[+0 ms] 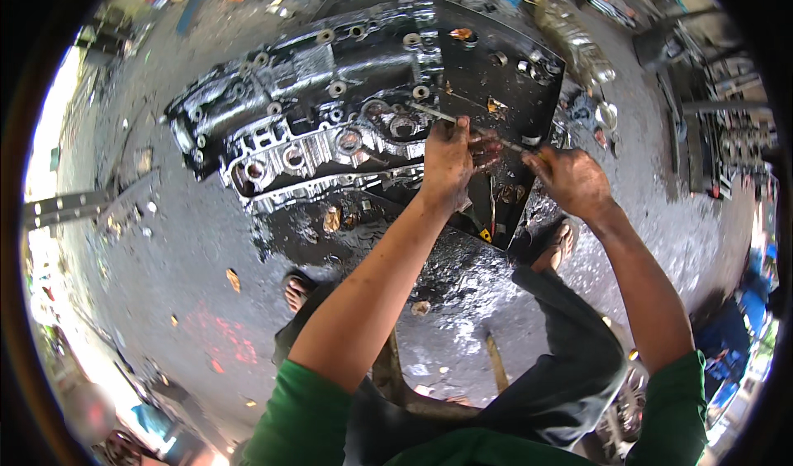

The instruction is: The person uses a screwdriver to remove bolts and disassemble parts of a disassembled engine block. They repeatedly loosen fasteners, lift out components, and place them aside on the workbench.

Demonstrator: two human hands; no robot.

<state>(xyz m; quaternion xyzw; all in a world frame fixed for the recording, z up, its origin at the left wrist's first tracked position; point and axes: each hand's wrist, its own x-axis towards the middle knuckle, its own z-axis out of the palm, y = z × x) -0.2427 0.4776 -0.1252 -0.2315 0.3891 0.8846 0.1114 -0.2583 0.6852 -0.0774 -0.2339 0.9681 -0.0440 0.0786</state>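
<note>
A long tool with a thin metal shaft [435, 112] slants across both hands, its far end over the engine's cylinder head [318, 154]. My right hand [576, 183] is closed around its near end, where a bit of yellowish handle seems to show. Farther along, my left hand [448, 167] holds the shaft between thumb and fingers, and the fingers look dark with grease. The cylinder head is silvery, oily metal with round openings. Right behind it lies a long black oily engine part [306, 78] with several washer-like rings. The tool's exact tip is hard to make out.
A black metal tray [483, 78] under the parts holds small rings and scraps. A yellow-and-black tool [485, 235] lies in its near corner. My feet, in sandals, are on the oily floor [190, 243] on either side. More metal parts [739, 148] are stacked at far right.
</note>
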